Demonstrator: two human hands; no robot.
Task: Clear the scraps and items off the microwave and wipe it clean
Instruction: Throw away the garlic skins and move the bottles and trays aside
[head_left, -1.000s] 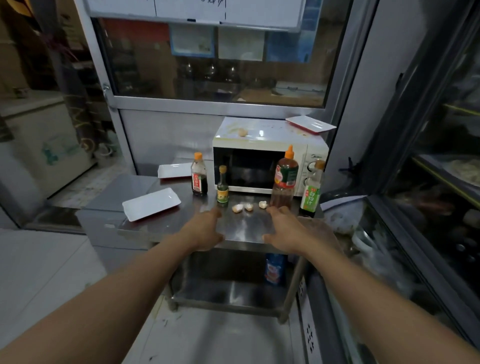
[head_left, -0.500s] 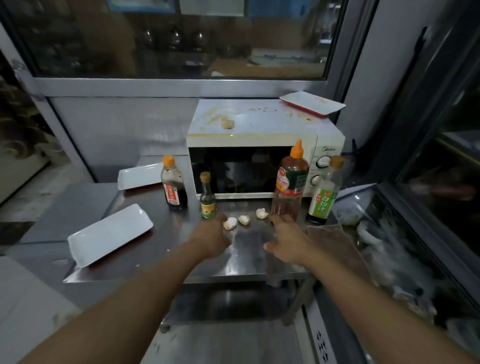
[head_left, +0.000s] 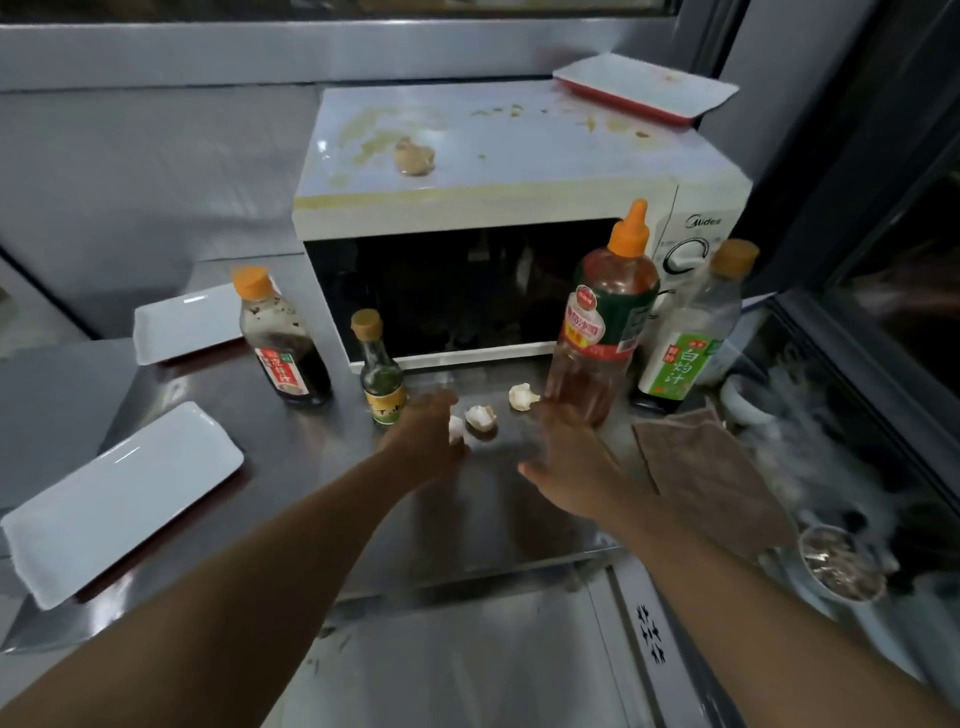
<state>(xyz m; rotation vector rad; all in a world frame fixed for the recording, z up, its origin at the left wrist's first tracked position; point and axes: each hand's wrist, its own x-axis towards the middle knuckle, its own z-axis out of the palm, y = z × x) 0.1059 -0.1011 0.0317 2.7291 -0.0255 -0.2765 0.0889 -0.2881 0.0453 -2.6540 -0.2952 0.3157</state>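
A white microwave (head_left: 519, 208) stands at the back of a steel table (head_left: 291, 467). Its top carries yellowish smears, a beige food scrap (head_left: 413, 156) and, on the back right corner, a white-and-red tray (head_left: 647, 89). On the table before it lie eggshell pieces (head_left: 480, 417); one (head_left: 523, 396) lies farther right. My left hand (head_left: 426, 439) reaches out over the table with relaxed fingers beside the leftmost shell, holding nothing. My right hand (head_left: 563, 457) hovers open just right of the shells, near the big bottle's base.
Bottles stand before the microwave: a dark sauce bottle (head_left: 283, 340), a small green one (head_left: 382, 371), a tall orange-capped one (head_left: 605, 317) and a clear one with a green label (head_left: 691, 332). Two white trays (head_left: 119, 499) (head_left: 182, 327) lie left. A brown cloth (head_left: 701, 467) lies right.
The view has come closer and tilted down over the table. Both hands have advanced toward the eggshells, the left one now beside the leftmost shell.
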